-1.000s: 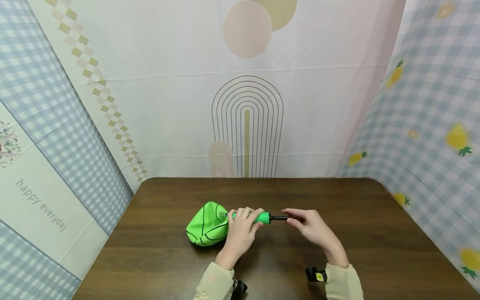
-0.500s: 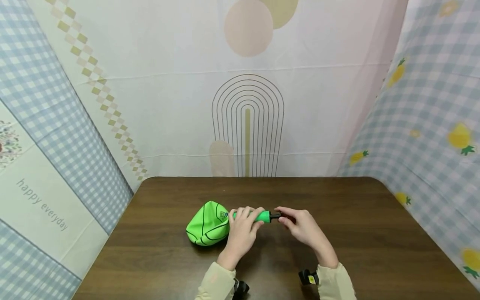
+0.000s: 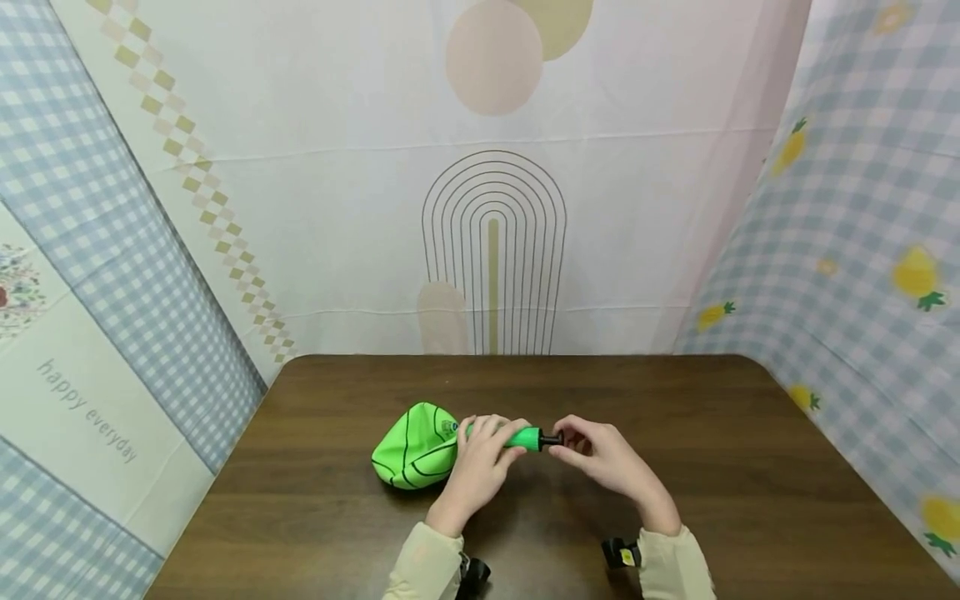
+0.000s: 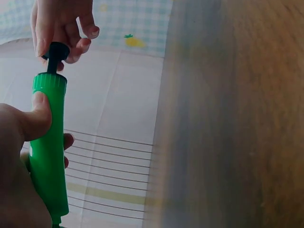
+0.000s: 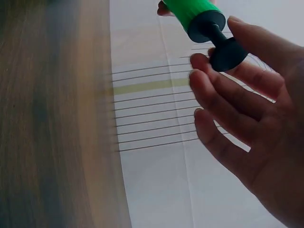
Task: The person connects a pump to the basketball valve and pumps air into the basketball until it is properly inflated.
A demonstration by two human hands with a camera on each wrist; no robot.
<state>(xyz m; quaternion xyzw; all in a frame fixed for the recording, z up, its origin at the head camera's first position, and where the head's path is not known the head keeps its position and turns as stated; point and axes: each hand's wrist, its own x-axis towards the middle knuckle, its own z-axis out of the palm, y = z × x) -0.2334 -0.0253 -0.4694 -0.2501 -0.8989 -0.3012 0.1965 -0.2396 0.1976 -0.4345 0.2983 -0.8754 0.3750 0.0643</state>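
Observation:
A limp, dented green ball with black lines [image 3: 415,450] lies on the table, left of both hands in the head view. My left hand [image 3: 482,467] grips the green barrel of a hand pump [image 4: 50,156], thumb along one side and fingertips showing on the other. The pump's nozzle end points at the ball; the left hand hides where they meet. At the pump's other end, my right hand [image 3: 606,454] holds the black round handle [image 5: 229,54] between thumb and curled fingers. A short length of black rod shows between handle and barrel.
The dark wooden table [image 3: 337,542] has rounded far corners. A white printed cloth [image 3: 337,250] hangs behind it, with checked cloth [image 3: 862,333] at the right side. A black wrist camera [image 3: 621,552] is strapped at each sleeve.
My right hand has moved left toward the barrel, and the pump's rod has slid in, so less of it shows. The left hand and the ball have stayed almost in place.

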